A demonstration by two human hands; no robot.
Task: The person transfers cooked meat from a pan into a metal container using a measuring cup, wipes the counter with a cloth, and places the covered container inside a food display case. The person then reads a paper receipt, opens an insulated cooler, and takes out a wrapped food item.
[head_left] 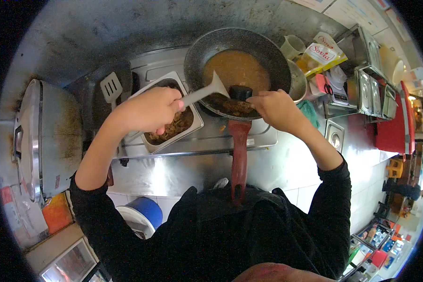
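Note:
My left hand (150,110) is wrapped round the handle of a grey spatula (203,92), whose blade is over the near part of a dark speckled wok (197,51). Brown sauce (235,66) lies in the wok, with darker cooked bits (237,109) near its handle side. Pinched in my right hand (279,110) is a small black cup-like piece (240,92), held low over the wok; its exact kind is unclear. Beneath my left hand stands a rectangular metal food pan (198,123) containing shredded brown meat (174,129), partly hidden by the hand.
The wok's red handle (239,160) points toward my body. A slotted white turner (111,88) rests in a dark pan on the left. At back right are a yellow-and-white pouch (322,54), a clear jug (292,46) and black scissors (328,88). A large lidded metal pot (56,136) stands far left.

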